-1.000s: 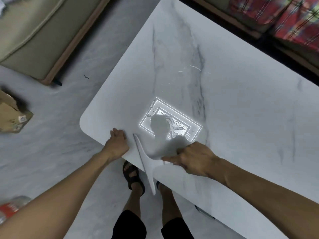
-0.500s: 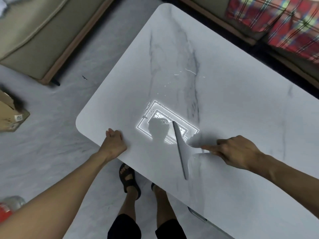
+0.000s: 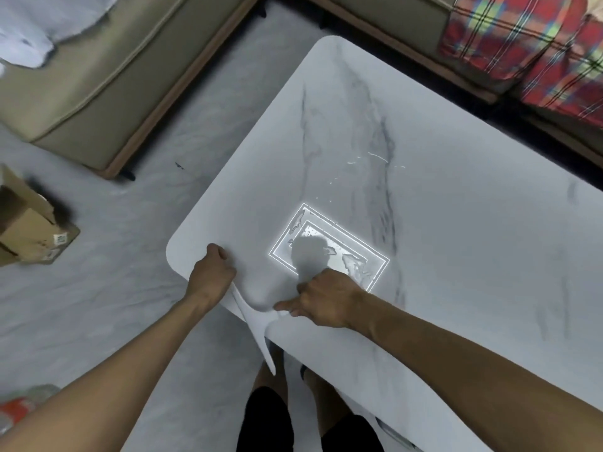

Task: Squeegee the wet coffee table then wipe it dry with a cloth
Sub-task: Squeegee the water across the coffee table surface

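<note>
A white marble-patterned coffee table (image 3: pixel 456 223) fills the right of the head view. Water glints in a bright reflected patch (image 3: pixel 352 256) near its front corner. My right hand (image 3: pixel 326 298) grips the handle of a white squeegee (image 3: pixel 257 327), whose blade lies at the table's near edge and sticks out past it over the floor. My left hand (image 3: pixel 212 275) rests on the near corner edge of the table, fingers curled against it, just left of the blade's top end. No cloth for wiping is in view.
A beige sofa (image 3: pixel 98 76) stands at the upper left with white fabric (image 3: pixel 42 24) on it. A plaid cushion (image 3: pixel 528 44) lies at the upper right. A cardboard box (image 3: pixel 29 230) sits on the floor to the left. My legs (image 3: pixel 293 419) stand at the table's near edge.
My right hand has pulled the squeegee from the wet patch leftward and toward me to the table's near edge, its blade now overhanging. My left hand has stayed on the corner.
</note>
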Demonstrator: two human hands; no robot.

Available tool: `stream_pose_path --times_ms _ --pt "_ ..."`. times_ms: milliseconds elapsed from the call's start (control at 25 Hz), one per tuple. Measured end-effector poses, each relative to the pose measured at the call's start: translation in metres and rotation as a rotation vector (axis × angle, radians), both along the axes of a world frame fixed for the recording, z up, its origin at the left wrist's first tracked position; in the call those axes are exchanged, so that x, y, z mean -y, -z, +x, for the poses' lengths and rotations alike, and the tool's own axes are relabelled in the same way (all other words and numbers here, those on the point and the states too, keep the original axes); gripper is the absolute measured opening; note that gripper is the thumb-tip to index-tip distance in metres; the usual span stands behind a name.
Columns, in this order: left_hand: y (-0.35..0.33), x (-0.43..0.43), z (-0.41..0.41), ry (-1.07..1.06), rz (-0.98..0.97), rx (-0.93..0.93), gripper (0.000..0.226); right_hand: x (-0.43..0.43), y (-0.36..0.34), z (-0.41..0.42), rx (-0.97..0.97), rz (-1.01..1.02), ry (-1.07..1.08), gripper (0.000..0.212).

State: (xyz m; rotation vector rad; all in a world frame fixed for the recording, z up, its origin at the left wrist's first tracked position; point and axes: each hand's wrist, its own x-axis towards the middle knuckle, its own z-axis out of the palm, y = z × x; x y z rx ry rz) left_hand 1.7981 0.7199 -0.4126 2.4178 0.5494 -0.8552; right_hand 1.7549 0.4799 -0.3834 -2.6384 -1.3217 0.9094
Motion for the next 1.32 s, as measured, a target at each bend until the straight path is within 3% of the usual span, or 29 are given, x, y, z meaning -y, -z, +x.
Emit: stream_pose_path --times_ms 120,200,360,440,520,640,760,880,1040,1160,1320 --pt "0.012 0.000 0.023 0.057 0.007 -0.018 0.017 -0.001 0.016 0.026 0.047 0.006 0.076 0.042" --pt "0.018 0.006 0.035 0.077 -0.008 -0.033 0.016 0.020 0.018 0.038 0.053 0.023 0.217 0.040" --pt "0.026 0.030 0.054 0.273 -0.093 0.028 0.036 0.092 0.006 0.031 0.061 0.100 0.582 0.040" --pt "0.027 0.046 0.067 0.375 -0.084 0.038 0.029 0.127 -0.006 0.013 0.101 0.066 0.708 0.045" --pt "0.029 0.062 0.083 0.483 -0.012 -0.090 0.020 0.160 -0.019 -0.010 0.167 -0.002 0.817 0.049" --pt "0.030 0.075 0.102 0.493 0.040 -0.303 0.024 0.193 -0.037 -0.033 0.084 -0.170 0.981 0.043" --pt "0.025 0.079 0.111 0.474 0.004 -0.335 0.022 0.174 -0.045 -0.025 0.035 -0.152 0.903 0.045" --pt "0.017 0.072 0.118 0.399 0.035 -0.141 0.017 0.111 -0.025 0.016 -0.077 0.006 0.633 0.039" --pt "0.020 0.055 0.135 0.398 0.091 0.082 0.017 0.032 0.012 0.070 -0.062 0.040 0.342 0.041" --pt "0.023 0.049 0.149 0.412 0.041 0.089 0.018 0.040 0.025 0.101 -0.004 0.035 0.389 0.041" --pt "0.025 0.061 0.157 0.472 -0.051 0.106 0.019 0.112 0.015 0.113 0.026 0.003 0.705 0.038"
